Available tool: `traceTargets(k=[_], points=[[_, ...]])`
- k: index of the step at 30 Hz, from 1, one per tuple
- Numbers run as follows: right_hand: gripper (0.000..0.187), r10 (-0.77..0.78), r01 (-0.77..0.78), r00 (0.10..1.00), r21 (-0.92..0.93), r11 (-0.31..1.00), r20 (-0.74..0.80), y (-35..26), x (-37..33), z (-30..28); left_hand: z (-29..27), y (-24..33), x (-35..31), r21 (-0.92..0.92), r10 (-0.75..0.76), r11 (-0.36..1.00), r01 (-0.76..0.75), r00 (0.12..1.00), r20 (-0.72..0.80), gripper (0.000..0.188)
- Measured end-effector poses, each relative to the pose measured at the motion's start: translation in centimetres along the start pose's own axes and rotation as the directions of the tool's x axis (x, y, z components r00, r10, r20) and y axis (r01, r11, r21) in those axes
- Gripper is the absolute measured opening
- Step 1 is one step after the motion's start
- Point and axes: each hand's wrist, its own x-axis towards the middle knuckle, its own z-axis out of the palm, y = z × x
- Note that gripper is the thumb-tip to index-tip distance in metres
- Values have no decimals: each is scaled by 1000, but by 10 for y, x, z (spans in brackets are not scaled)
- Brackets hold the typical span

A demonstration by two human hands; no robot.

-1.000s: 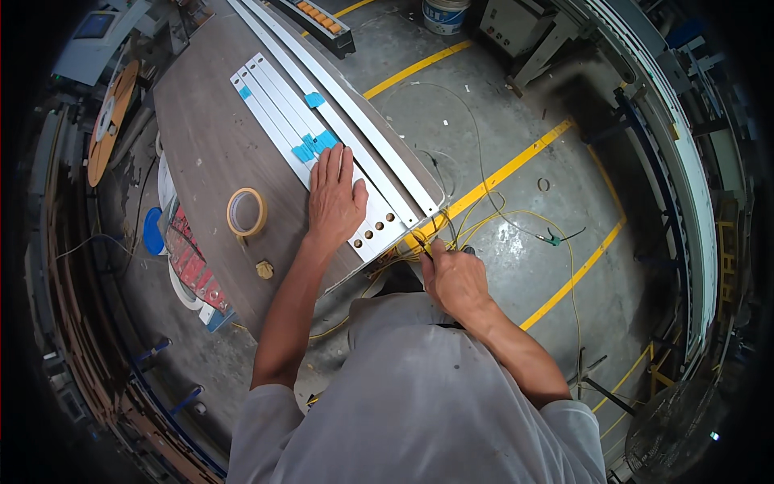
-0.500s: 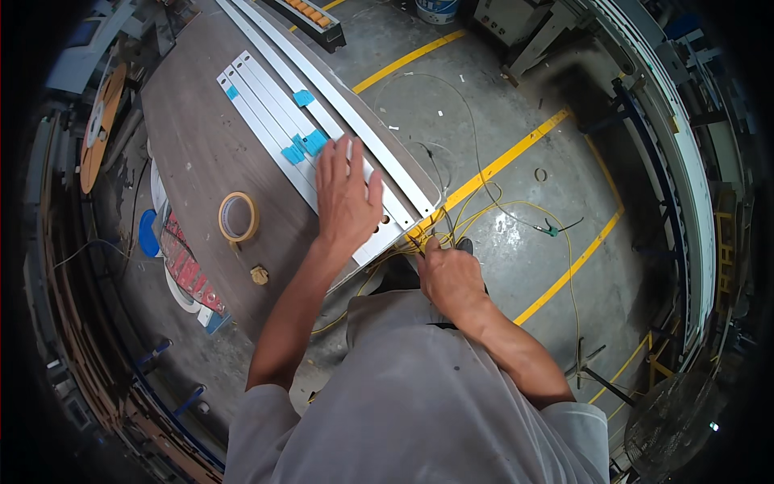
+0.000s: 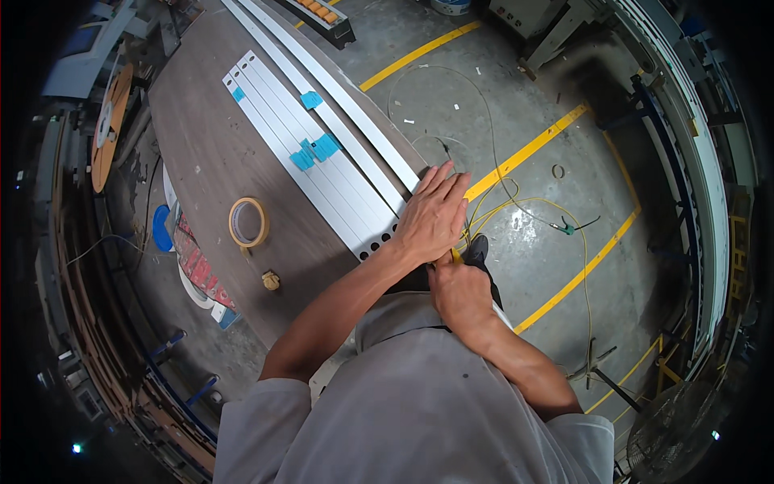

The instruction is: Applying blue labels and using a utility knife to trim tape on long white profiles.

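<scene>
My left hand (image 3: 434,211) lies flat, fingers stretched, over the near ends of two long white strips (image 3: 355,133) at the table's right edge. Just below it my right hand (image 3: 463,292) is closed by the table corner. A bit of yellow shows at its fingers, but what it grips is mostly hidden. Left of the long strips, several shorter white strips (image 3: 278,109) lie side by side, with dark round holes at their ends. Pieces of blue tape (image 3: 325,147) stick to the strips.
On the brown table (image 3: 193,137) are a roll of yellowish tape (image 3: 263,234) and a crumpled tan lump (image 3: 271,281). A thin yellow hose (image 3: 587,298) and a cable with a green connector (image 3: 568,229) run over the grey floor. A round fan (image 3: 669,436) stands at lower right.
My left hand has moved right and nearer, from above the strips onto their near ends. The right hand has shifted slightly right and down, staying closed. The shorter strips' hole ends are now uncovered.
</scene>
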Motion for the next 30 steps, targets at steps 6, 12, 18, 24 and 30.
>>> traceTargets(k=[6,12,18,24,30], points=[[23,-3,11,996,94,995,-85,16,-2,42,7,6,-4,181,24,983,-29,999,30,43],[24,-34,79,981,236,969,-191,32,5,47,-13,-7,-3,-76,4,997,-22,973,-229,42],[29,53,9,983,337,942,-175,35,-22,37,-72,-62,-63,188,-191,938,291,887,-420,46],[33,74,104,952,540,835,-297,19,-13,22,-79,-69,-90,428,-186,863,269,956,-227,54],[47,11,133,982,725,676,-190,-2,0,46,-79,-69,-94,435,-191,858,274,955,-225,55]])
